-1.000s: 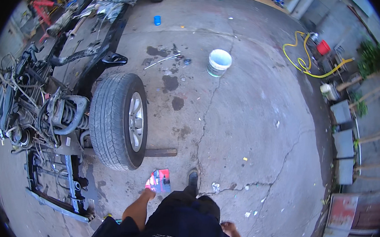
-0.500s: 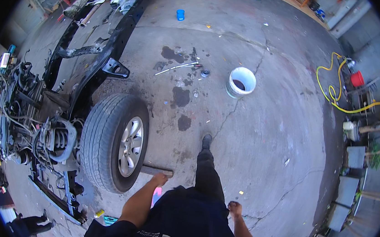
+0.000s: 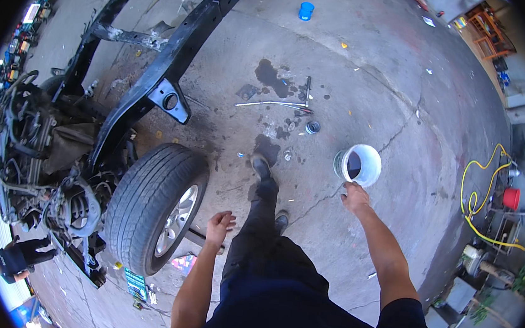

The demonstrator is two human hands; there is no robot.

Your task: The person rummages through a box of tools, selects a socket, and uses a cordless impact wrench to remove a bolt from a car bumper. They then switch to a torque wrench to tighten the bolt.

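Note:
My left hand (image 3: 221, 222), fingers loosely bent and apart with nothing in them, hangs right of the tyre on a silver wheel (image 3: 150, 210), which is fitted to the stripped vehicle chassis (image 3: 175, 48). My right hand (image 3: 355, 197) reaches forward, fingers curled; what they hold, if anything, is hidden. In the picture it lies just below a white bucket (image 3: 369, 168) with dark contents; I cannot tell whether it touches it. My boot (image 3: 262, 167) stands among dark stains, near a small round container (image 3: 313, 127) and long metal tools (image 3: 271, 103).
A blue container (image 3: 305, 11) stands farther forward. At right are a yellow hose (image 3: 472, 203), a red bucket (image 3: 511, 198) and planters with greenery. Another person (image 3: 13, 260) in dark clothes is at lower left. A board (image 3: 195, 236) lies by the wheel; an orange wooden chair (image 3: 483, 27) is far right.
I have stepped forward, nearer the white bucket, and my view has turned. My right hand has risen and reached forward toward the bucket; my left hand has moved higher in view.

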